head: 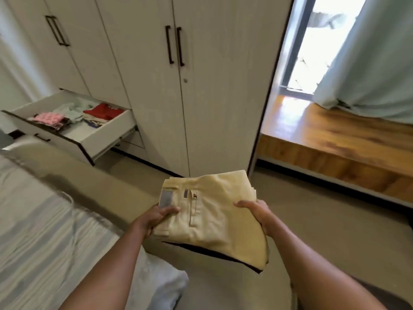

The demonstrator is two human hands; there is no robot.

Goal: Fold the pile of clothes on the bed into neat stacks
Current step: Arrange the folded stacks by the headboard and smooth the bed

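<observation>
- One folded beige trousers [210, 215], held in the air above the floor, just beside the bed [44, 231].
- One dark garment [212, 253] shows as an edge directly under the trousers.
- One drawer [107, 135] stands pulled out of the wardrobe [212, 97]; among its folded pieces are one pink [48, 118], one pale green [71, 109] and one red [104, 111].
- Two hands carry the stack.
- Left hand [156, 218] clamps the left edge, thumb on top, fingers underneath.
- Right hand [257, 211] clasps the right edge, thumb on top, fingers hidden beneath.

Head-worn wide-angle view, forward and down toward the wardrobe [212, 97], close over the trousers [212, 220]
</observation>
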